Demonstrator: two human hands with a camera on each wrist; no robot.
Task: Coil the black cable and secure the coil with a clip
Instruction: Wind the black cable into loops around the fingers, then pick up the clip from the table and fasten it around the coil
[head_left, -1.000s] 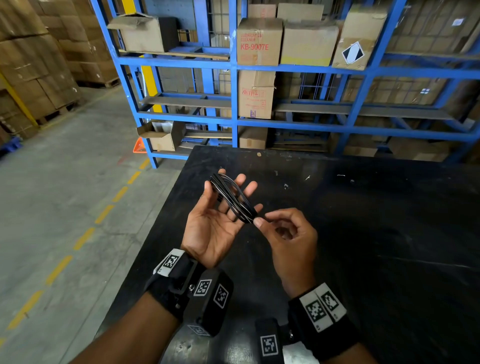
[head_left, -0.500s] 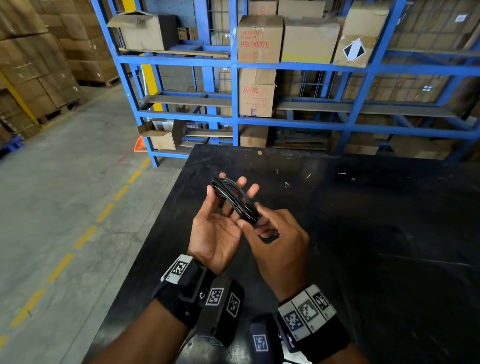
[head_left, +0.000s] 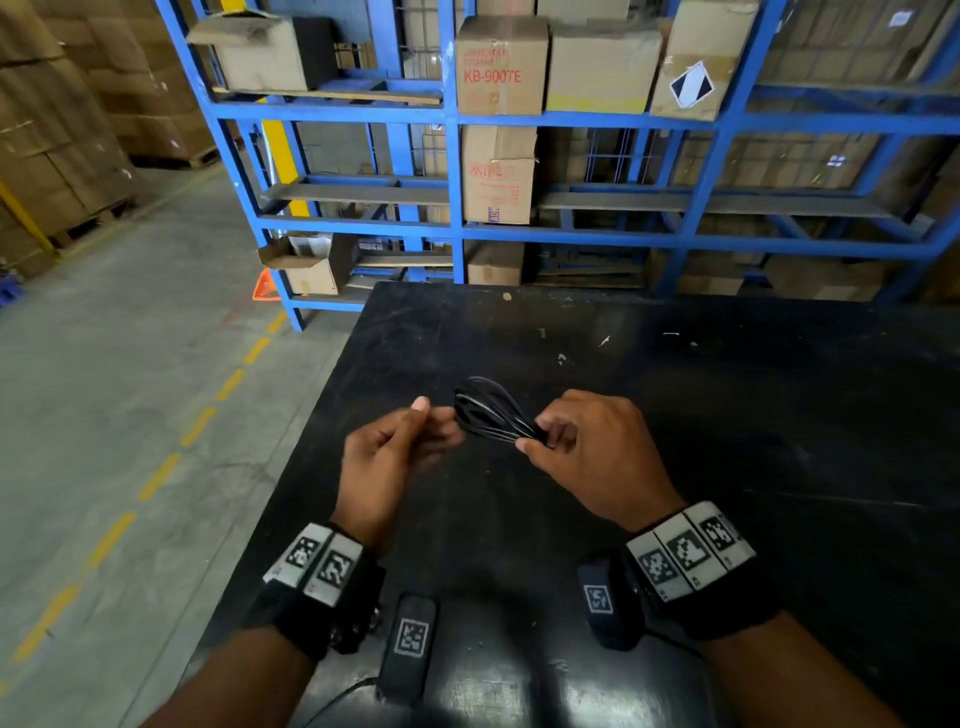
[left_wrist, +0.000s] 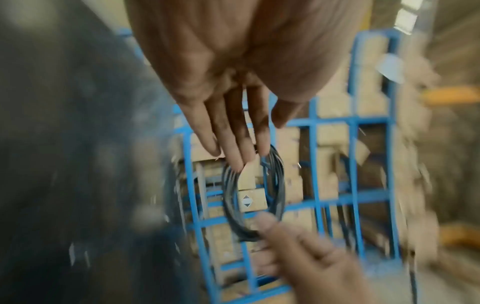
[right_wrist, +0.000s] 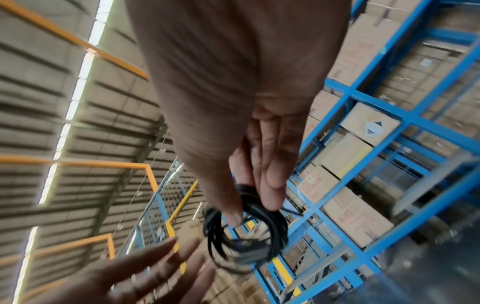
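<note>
The black cable (head_left: 492, 417) is wound into a small oval coil and held in the air above the black table (head_left: 701, 415). My right hand (head_left: 535, 441) pinches the coil's near end between thumb and fingers. The right wrist view shows the coil (right_wrist: 272, 222) hanging from that pinch. My left hand (head_left: 434, 422) is just left of the coil with its fingers straight and holds nothing. In the left wrist view its fingertips (left_wrist: 241, 158) reach the coil (left_wrist: 228, 195), but I cannot tell whether they touch. I see no clip in any view.
Blue steel shelving (head_left: 457, 228) loaded with cardboard boxes (head_left: 501, 65) stands just behind the table's far edge. The table's left edge (head_left: 311, 467) drops to a concrete floor with a dashed yellow line (head_left: 156, 475). A small black tagged device (head_left: 410, 639) lies at the near edge.
The coil lay in my upturned left palm. My right hand took it by the near end, the left hand turned over and let go, and the hands drew apart.
</note>
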